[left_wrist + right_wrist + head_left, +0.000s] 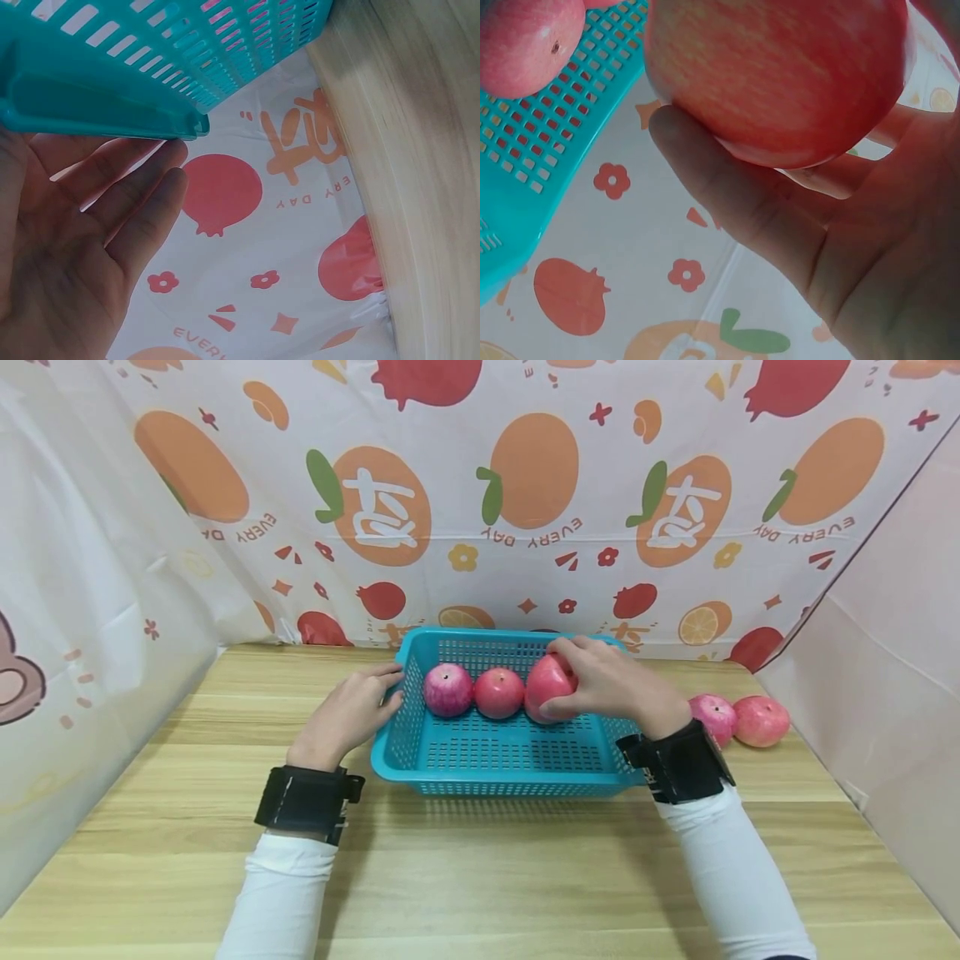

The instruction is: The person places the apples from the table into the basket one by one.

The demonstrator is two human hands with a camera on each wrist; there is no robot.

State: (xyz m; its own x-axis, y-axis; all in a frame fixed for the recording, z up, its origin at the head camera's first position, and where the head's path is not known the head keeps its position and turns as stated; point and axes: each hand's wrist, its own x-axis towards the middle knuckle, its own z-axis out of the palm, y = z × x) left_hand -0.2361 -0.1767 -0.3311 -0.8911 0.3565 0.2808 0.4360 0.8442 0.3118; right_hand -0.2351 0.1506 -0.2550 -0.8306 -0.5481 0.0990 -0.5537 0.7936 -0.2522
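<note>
A white sheet (457,510) printed with orange and red fruit backs the pale wood-grain table (480,868). Toward the table's twelve o'clock sits a turquoise plastic basket (510,776), rectangular, pierced with slots. At its nine o'clock the left hand (348,714) touches the rim, fingers nearly straight. At two o'clock the right hand (603,677) has its fingers and thumb clamped on a round, streaky red apple (543,687) within the basket's outline. Two inner apples (500,693) occupy ten and twelve o'clock; two outer apples (761,721) lie on the table at three. Inverted lettering (534,537) reads "EVERY DAY".
</note>
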